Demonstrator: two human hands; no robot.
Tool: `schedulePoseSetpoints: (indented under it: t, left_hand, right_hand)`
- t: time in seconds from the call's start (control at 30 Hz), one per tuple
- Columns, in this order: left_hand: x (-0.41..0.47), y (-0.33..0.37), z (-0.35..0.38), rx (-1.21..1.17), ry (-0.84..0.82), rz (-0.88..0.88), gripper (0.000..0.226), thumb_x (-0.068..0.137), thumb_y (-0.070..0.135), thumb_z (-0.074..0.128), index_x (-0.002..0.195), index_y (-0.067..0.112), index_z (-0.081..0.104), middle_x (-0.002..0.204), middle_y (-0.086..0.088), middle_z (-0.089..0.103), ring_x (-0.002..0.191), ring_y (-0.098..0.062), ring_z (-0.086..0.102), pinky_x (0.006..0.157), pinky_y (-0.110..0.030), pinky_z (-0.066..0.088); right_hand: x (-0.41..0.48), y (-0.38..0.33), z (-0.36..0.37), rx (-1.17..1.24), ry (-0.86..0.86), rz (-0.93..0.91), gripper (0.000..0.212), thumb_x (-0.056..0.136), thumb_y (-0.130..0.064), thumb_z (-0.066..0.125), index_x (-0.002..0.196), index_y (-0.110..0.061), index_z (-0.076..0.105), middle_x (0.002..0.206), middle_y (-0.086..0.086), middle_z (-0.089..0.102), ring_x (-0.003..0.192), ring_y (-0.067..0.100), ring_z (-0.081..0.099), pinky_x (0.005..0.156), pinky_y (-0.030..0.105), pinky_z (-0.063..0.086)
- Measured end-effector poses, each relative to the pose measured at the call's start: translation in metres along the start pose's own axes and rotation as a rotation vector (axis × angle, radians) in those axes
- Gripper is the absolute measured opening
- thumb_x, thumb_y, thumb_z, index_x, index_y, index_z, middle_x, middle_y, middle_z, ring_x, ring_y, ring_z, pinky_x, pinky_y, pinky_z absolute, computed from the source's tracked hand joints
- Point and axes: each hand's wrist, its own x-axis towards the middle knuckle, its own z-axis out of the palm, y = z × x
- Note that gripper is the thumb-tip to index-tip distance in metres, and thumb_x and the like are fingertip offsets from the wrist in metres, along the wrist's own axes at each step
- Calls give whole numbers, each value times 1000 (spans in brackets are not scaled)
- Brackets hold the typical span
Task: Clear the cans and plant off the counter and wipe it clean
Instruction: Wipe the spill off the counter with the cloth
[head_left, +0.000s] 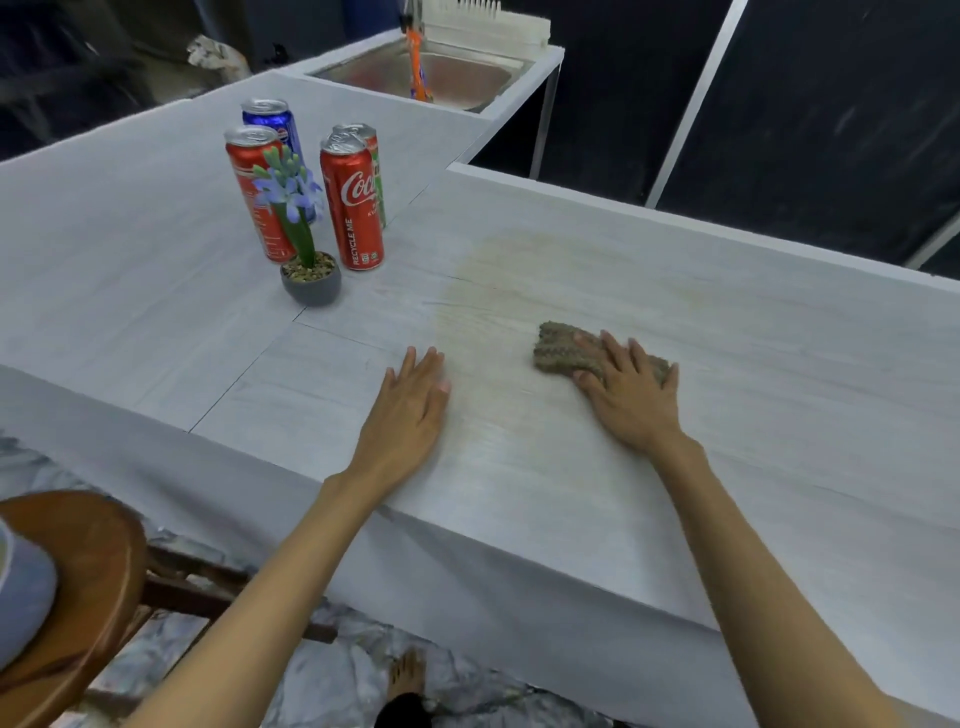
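My right hand (631, 392) presses flat on a brown knitted cloth (558, 348) lying on the pale counter (753, 364). A yellowish damp patch (498, 312) spreads left of the cloth. My left hand (410, 410) rests flat and open on the counter near its front edge, holding nothing. At the back left stand several cans: two red ones (353, 208) (249, 176), a blue one (270, 122) and a partly hidden green one (375, 171). In front of them sits a small grey pot with a purple-flowered plant (306, 249).
A steel sink (457, 78) with an orange bottle (418, 62) lies at the far end of the counter. A round wooden stool (98, 566) carrying a grey bowl (26, 597) stands at the lower left. Dark panels line the right.
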Motion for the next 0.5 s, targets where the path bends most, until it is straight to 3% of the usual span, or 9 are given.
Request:
schedulePoseSetpoints:
  t: [0.07, 0.2, 0.33, 0.4, 0.5]
  left_hand:
    - [-4, 2, 0, -1, 6, -14, 49, 100, 30, 21, 146, 16, 14, 156, 5, 11, 144, -5, -3, 114, -21, -7]
    - [-4, 4, -1, -38, 21, -48, 48, 100, 27, 20, 146, 14, 17, 156, 3, 13, 144, -7, -1, 114, -22, -6]
    - [-8, 7, -5, -106, 1, -60, 47, 100, 27, 21, 146, 15, 20, 156, 4, 15, 144, -6, 1, 114, -21, -4]
    - [-17, 8, -11, -169, -11, -65, 46, 100, 28, 23, 145, 17, 22, 155, 5, 16, 144, -5, 2, 112, -18, -3]
    - [-39, 5, -25, -234, 1, -77, 45, 99, 30, 28, 143, 21, 27, 154, 8, 17, 143, -3, 4, 116, -23, 2]
  right_hand:
    - [8, -27, 6, 12, -9, -6, 52, 97, -52, 19, 146, -43, 2, 159, -11, -2, 146, 19, -7, 112, 61, -8]
    - [-37, -70, 27, -26, -2, -252, 55, 92, -59, 10, 144, -47, -3, 158, -12, -1, 146, 19, -5, 111, 60, -6]
    - [-93, -47, 31, -29, -21, -480, 60, 79, -70, -8, 136, -55, -7, 156, -21, 0, 146, 11, -5, 113, 53, -8]
    - [-91, -24, 23, 21, -61, -493, 53, 82, -70, -1, 134, -60, -3, 153, -27, -1, 145, 5, -8, 116, 50, -8]
    - [-59, -12, 12, 123, -50, -284, 43, 96, -51, 24, 135, -58, 7, 154, -24, 5, 145, 7, -5, 115, 53, -7]
